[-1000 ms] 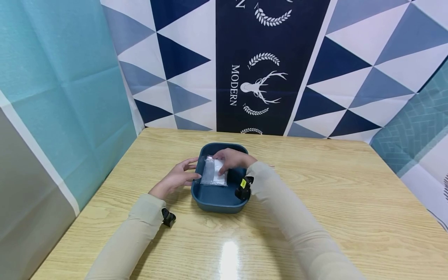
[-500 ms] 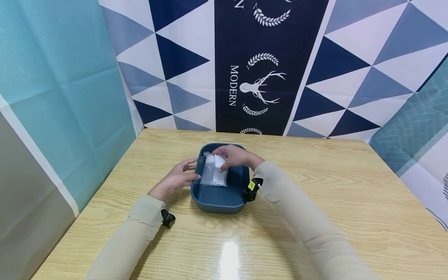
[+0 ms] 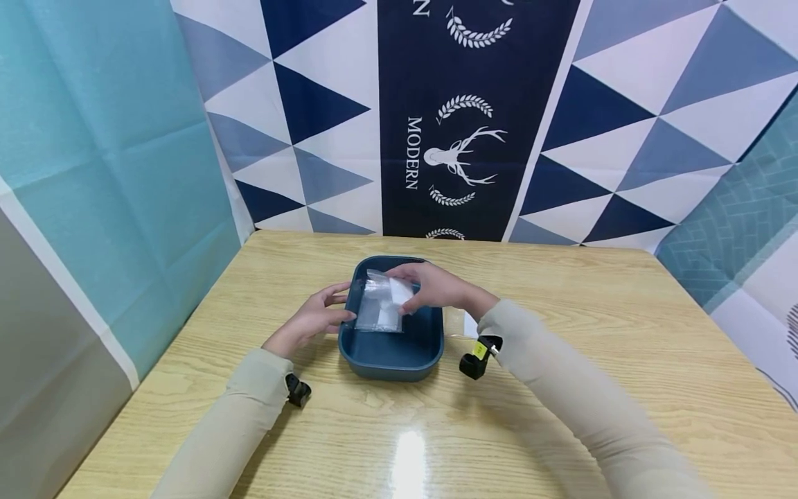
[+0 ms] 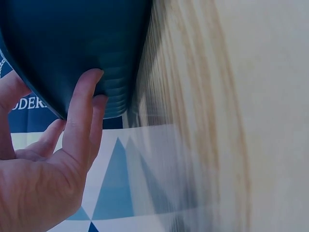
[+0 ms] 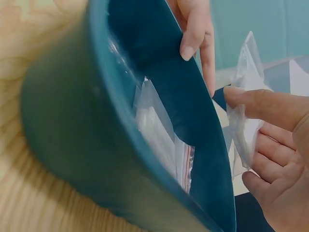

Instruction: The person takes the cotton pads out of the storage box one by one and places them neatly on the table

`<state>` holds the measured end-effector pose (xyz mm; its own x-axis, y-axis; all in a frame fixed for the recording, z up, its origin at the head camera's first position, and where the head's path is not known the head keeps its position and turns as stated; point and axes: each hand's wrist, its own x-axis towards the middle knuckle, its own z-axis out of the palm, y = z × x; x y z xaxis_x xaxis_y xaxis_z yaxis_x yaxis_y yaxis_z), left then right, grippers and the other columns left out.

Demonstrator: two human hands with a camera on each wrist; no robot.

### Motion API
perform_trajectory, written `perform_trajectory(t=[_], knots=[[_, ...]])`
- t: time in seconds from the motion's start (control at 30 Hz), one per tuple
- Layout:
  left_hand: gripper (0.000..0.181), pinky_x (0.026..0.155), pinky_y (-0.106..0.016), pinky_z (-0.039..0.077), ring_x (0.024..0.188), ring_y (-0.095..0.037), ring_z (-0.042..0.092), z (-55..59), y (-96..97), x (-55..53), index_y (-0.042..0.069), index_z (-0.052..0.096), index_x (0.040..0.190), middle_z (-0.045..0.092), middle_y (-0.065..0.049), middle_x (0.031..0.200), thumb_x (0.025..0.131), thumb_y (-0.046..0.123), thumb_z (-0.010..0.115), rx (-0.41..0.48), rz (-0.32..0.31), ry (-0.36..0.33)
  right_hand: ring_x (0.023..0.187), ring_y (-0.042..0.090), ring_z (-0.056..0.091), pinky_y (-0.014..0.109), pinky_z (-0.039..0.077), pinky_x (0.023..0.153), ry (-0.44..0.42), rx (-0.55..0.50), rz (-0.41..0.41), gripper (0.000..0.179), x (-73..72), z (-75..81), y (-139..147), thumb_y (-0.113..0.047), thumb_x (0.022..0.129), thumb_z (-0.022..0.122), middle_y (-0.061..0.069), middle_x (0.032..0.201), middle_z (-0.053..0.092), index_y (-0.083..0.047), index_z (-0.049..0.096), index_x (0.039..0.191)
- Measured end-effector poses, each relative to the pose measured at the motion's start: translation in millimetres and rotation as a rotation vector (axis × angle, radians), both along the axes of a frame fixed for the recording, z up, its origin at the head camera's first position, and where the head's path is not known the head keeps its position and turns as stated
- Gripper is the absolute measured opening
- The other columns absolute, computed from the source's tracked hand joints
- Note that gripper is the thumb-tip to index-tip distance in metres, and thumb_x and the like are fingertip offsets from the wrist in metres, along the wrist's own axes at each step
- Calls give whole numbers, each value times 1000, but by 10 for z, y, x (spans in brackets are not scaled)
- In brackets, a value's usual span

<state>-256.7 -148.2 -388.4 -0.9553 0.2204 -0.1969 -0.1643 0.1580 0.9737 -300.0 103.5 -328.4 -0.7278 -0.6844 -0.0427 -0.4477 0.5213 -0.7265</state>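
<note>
A dark blue plastic bin (image 3: 389,364) stands on the table, with clear zip bags (image 3: 376,315) of white contents lying inside. My left hand (image 3: 314,315) holds its left side, thumb over the rim and fingers along the outer wall (image 4: 113,72). Between thumb and fingers, my right hand (image 3: 436,285) pinches a clear zip bag (image 5: 247,63) with something white in it. That bag is at the bin's rim in the right wrist view, apart from the bags (image 5: 157,130) below it. What the white contents are cannot be told.
On the wooden table (image 3: 561,298), just right of the bin, lies another flat bag (image 3: 458,324), partly behind the right wrist. Patterned cloth (image 3: 337,138) hangs behind the table and teal cloth (image 3: 156,159) on the left.
My right hand has shifted right inside the bin and now raises a bag off the others. The flat bag right of the bin has come into sight. My left hand stays put.
</note>
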Motion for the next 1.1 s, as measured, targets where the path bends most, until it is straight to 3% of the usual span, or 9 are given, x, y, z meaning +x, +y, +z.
perform_trajectory(t=[0.37,0.8,1.1], knots=[[68,81,-40,52,107,-31,56,-32,-37,17,14,31,145,35,-19,140,86,-1,62,7,0,-1,131,24,35,41,29,107,9,-59,-74,72,215,-41,266,-14,73,81,9,139,44,-11,47,136],[68,80,-40,53,105,-31,57,-12,-32,18,13,31,145,35,-20,139,86,0,62,13,-19,12,128,31,39,46,32,104,120,-104,-165,70,319,-170,780,-8,73,79,13,137,46,-7,47,136],[68,81,-40,52,107,-31,56,-18,-1,14,14,32,145,36,-20,139,86,-1,62,2,-16,12,129,34,35,49,29,105,141,-89,-214,72,396,-287,1099,-8,73,79,17,138,44,-2,45,136]])
